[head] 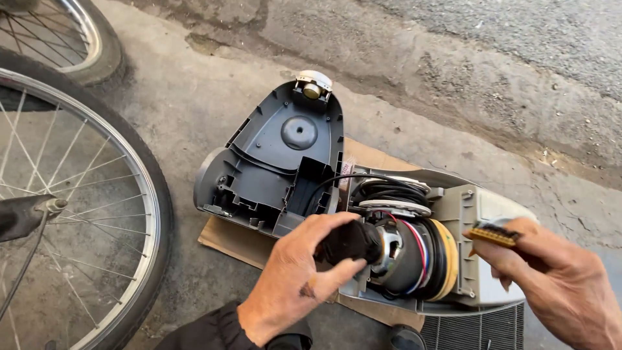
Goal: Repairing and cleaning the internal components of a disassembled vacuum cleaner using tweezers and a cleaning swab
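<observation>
1. Between the left fingers (343, 266): black rubbery cap (350, 241) at the motor's near end, wrapped and pinched closed by thumb and curled fingers of the left hand (298, 279).
2. Just beyond that grip: motor (405, 249), metal and wound copper, sitting in the open vacuum cleaner body (473, 285); probably heavy and stiff, best taken by its round casing, not by the red and blue wires (418, 243), which look thin and easy to tear.
3. Between the right fingers (499, 256): small yellow-brown circuit piece (494, 234), pinched shut in the right hand (551, 285); likely light and brittle, edges safest.
4. Above both hands: coiled black cord (389, 192).
5. Further out, left of the fingers: detached grey shell (278, 162) on cardboard (223, 236).
6. Outermost left: bicycle wheel (129, 214) on concrete ground (453, 84).
</observation>
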